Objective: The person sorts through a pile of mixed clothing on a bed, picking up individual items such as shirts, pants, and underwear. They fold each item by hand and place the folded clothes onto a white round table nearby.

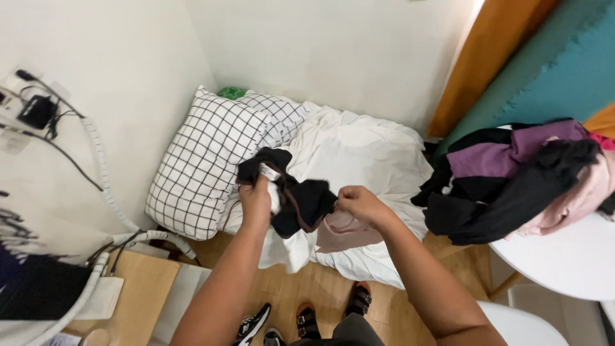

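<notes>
A bundle of clothes [301, 202], black with white and pale pink pieces, hangs between my two hands above the edge of a low bed. My left hand [255, 202] grips its left side, where black cloth and a white piece bunch up. My right hand [359, 202] grips its right side, above the pale pink piece [343, 234]. Under the bundle lies a crumpled white duvet [365, 154].
A white pillow with a black grid [198, 166] leans in the corner at the left. At the right, a pile of black, purple and pink clothes [512, 179] lies on a round white table [564, 263]. Sandals and a sneaker [307, 320] are on the wooden floor. Cables run along the left wall [96, 160].
</notes>
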